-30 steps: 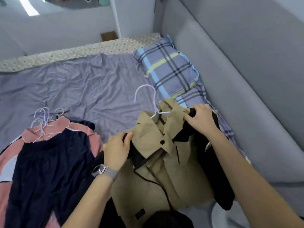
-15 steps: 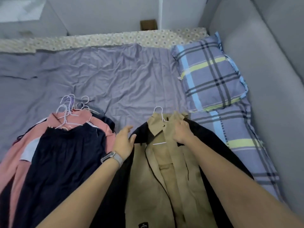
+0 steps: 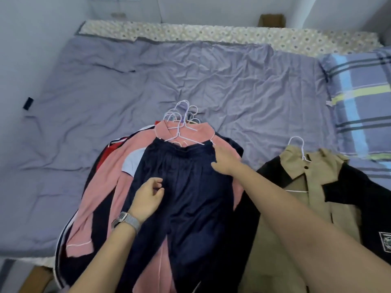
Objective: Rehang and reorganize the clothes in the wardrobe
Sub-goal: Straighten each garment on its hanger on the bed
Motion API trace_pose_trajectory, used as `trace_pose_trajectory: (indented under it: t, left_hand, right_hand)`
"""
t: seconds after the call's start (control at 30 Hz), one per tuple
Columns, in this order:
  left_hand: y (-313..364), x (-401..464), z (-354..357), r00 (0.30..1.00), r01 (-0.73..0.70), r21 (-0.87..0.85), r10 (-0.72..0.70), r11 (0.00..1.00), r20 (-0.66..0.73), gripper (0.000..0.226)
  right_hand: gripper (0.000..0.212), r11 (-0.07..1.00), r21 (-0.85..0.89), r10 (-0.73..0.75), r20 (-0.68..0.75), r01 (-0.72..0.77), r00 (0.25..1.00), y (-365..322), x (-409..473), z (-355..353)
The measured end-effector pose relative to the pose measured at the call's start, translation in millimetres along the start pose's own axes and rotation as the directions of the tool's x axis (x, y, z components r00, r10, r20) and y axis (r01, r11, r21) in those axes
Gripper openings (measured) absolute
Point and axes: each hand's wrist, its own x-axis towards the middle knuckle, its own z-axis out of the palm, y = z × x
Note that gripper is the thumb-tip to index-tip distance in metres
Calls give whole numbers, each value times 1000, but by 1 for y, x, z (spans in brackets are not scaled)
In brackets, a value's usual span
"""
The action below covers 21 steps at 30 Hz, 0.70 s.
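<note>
On the bed [image 3: 232, 81], the right hand [image 3: 227, 160] reaches flat over the dark blue pants [image 3: 186, 197] on the pile of hangers [image 3: 182, 117], the left hand [image 3: 148, 197] curls loosely above them, and a tan jacket [image 3: 306, 197] lies beside.

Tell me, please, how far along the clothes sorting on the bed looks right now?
Done: the tan-and-black jacket lies apart on its white wire hanger. In hand: the right hand and left hand reach over the navy pleated skirt topping the hangered pile. Left: the pile and jacket, none in a wardrobe.
</note>
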Motion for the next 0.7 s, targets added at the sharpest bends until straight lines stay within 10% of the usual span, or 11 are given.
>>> trace_pose_trajectory:
  t: [0.27,0.47,0.7]
  left_hand:
    - [-79,45,-76,998,7,-151,-15,989,-53,27]
    - [-73,58,-97,968,-217,-133,195,967,-157,37]
    - [-71,25,-127,876,-391,164,421,906,-235,58]
  right_hand:
    - [60,935,294,268,-229,-196,936,-53,38,53]
    - [68,948,186,315,-440,-257,841,-125,-31,53]
    - [68,941,246,323,-440,-234,838,-140,-152,44]
